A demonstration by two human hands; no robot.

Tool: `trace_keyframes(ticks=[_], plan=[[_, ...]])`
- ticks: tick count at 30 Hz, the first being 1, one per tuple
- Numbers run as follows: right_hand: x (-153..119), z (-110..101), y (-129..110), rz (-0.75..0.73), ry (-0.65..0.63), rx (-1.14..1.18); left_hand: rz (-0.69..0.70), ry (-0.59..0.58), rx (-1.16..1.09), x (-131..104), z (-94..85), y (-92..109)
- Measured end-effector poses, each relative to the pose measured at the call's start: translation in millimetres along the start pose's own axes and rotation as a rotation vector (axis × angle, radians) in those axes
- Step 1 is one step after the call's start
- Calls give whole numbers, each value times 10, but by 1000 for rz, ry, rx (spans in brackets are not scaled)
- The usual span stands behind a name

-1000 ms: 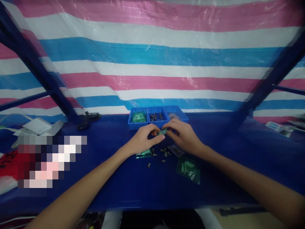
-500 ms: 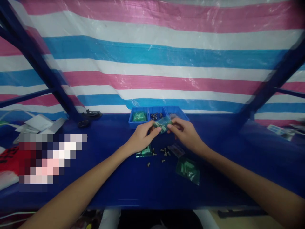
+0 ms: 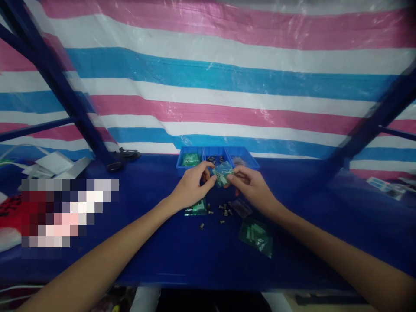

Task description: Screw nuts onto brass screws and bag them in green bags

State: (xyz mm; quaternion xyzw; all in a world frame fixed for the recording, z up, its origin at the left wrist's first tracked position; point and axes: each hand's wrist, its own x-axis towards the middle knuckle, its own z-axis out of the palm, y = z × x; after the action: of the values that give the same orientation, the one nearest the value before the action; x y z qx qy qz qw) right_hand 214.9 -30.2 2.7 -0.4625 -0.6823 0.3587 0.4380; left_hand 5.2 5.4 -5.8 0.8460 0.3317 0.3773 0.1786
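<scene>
A small clear green bag point(image 3: 222, 174) with pale strips inside hangs between my two hands, just in front of the blue tray. My left hand point(image 3: 197, 180) pinches its left edge between thumb and fingers. On the other edge, my right hand point(image 3: 248, 182) closes thumb and fingers. Below my left hand lies another green bag point(image 3: 196, 208). Several loose screws point(image 3: 225, 209) are scattered beside it, with a small clear bag point(image 3: 240, 208) to their right. Nearer the table edge rests a third green bag point(image 3: 256, 236).
The three-part blue tray point(image 3: 179, 162) holds green bags point(image 3: 191, 159), dark screws point(image 3: 215, 158) and clear bags point(image 3: 241, 161). White boxes point(image 3: 53, 166) and a red-and-white bag point(image 3: 11, 221) sit left. Blue frame posts point(image 3: 73, 102) rise at both sides, before a striped sheet point(image 3: 227, 78).
The held bag has tilted and its shape has changed between my fingers. Both hands sit slightly lower in view, and the camera view has shifted a little.
</scene>
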Motion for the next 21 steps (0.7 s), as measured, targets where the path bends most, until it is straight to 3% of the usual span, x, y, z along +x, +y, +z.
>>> trace_keyframes(ticks=[13, 21], plan=[[38, 18, 141, -13, 51, 92, 46, -12, 130, -25, 4, 17], [15, 33, 70, -4, 65, 96, 39, -17, 140, -24, 0, 28]])
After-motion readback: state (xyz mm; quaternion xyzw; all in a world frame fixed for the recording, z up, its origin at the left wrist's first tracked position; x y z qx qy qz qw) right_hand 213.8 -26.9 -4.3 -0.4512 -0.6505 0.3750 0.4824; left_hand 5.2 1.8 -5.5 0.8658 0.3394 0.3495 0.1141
